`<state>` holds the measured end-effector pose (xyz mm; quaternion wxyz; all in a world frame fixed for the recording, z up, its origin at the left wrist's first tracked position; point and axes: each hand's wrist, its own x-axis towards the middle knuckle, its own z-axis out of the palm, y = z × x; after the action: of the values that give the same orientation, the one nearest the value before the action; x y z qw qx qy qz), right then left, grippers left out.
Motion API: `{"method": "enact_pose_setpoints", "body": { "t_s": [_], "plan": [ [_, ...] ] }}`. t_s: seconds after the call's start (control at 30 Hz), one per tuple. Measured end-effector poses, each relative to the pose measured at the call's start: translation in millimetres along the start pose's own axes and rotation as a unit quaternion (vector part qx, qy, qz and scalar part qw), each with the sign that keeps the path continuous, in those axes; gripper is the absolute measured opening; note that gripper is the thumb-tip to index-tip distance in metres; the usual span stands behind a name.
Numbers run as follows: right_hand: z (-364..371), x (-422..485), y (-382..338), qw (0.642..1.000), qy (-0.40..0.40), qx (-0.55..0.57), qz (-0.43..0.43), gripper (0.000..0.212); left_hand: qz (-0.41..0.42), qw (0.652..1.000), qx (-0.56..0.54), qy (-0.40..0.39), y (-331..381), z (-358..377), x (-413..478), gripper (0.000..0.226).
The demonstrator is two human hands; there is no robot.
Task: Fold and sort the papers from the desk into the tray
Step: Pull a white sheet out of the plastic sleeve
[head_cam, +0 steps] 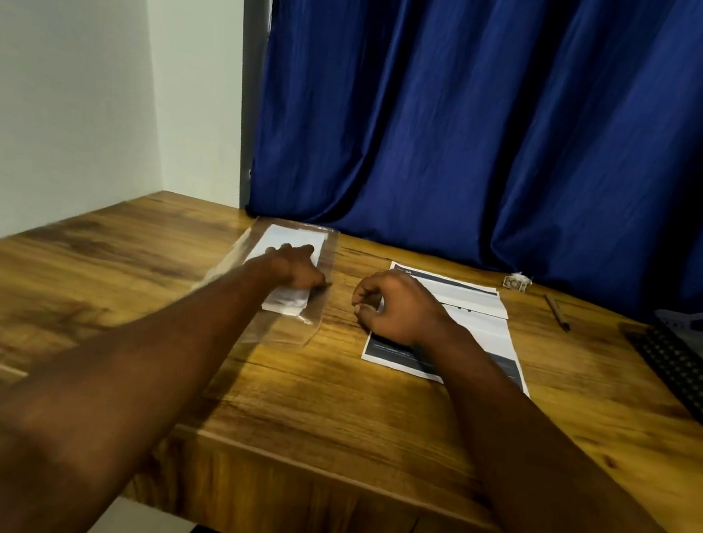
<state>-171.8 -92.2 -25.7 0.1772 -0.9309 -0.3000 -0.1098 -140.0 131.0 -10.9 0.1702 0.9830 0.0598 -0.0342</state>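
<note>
A clear plastic tray (325, 259) lies on the wooden desk at the back centre, with a folded white paper (296, 238) inside it. My left hand (295, 266) rests palm down on that folded paper, fingers spread forward. To the right, printed papers (475, 300) with dark bands lie flat on the desk. My right hand (397, 309) hovers over their left edge with the fingers curled in; nothing shows between them.
A blue curtain (510, 122) hangs behind the desk. A small folded paper scrap (515, 282) and a pen (557, 312) lie at the back right. A dark keyboard (695, 384) sits at the right edge. A white wall closes the left side.
</note>
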Motion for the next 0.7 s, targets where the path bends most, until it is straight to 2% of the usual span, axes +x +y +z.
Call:
{"method": "enact_pose_setpoints", "body": {
  "t_s": [0.07, 0.17, 0.27, 0.33, 0.37, 0.4, 0.47, 0.53, 0.6, 0.7],
  "plan": [
    [0.3, -0.5, 1.1, 1.000, 0.007, 0.009, -0.001, 0.016, 0.004, 0.994, -0.104, 0.027, 1.1, -2.4, 4.2, 0.080],
    [1.8, -2.3, -1.7, 1.000, 0.017, 0.018, -0.004, 0.022, 0.008, 0.957, -0.289, 0.032, -2.4, -9.5, 5.3, 0.046],
    [1.9, -3.6, -9.6, 0.999, 0.039, 0.029, -0.024, 0.026, 0.049, 0.933, -0.353, 0.039, -13.6, -9.0, 2.3, 0.029],
    [1.4, -4.0, -16.0, 0.997, 0.059, 0.031, -0.048, 0.024, 0.115, 0.948, -0.296, 0.022, -21.9, -13.2, -4.1, 0.022],
    [0.8, -4.2, -19.3, 0.996, 0.068, 0.028, -0.056, 0.024, 0.144, 0.958, -0.246, -0.016, -25.5, -17.5, -8.7, 0.026],
    [0.7, -4.4, -23.0, 0.995, 0.076, 0.025, -0.064, 0.023, 0.159, 0.967, -0.189, -0.066, -28.6, -23.2, -13.2, 0.040],
    [1.5, -5.0, -29.6, 0.992, 0.093, 0.025, -0.078, 0.020, 0.140, 0.975, -0.084, -0.150, -33.8, -37.1, -19.1, 0.078],
    [3.4, -5.7, -34.4, 0.990, 0.105, 0.022, -0.089, 0.019, 0.124, 0.975, -0.009, -0.184, -35.5, -46.9, -23.0, 0.091],
    [5.8, -6.7, -37.1, 0.989, 0.109, 0.012, -0.097, 0.022, 0.126, 0.978, 0.032, -0.163, -37.4, -50.7, -22.2, 0.069],
    [9.7, -7.6, -39.8, 0.987, 0.114, -0.006, -0.110, 0.020, 0.151, 0.986, 0.020, -0.061, -41.8, -48.1, -18.2, 0.020]
  ]
}}
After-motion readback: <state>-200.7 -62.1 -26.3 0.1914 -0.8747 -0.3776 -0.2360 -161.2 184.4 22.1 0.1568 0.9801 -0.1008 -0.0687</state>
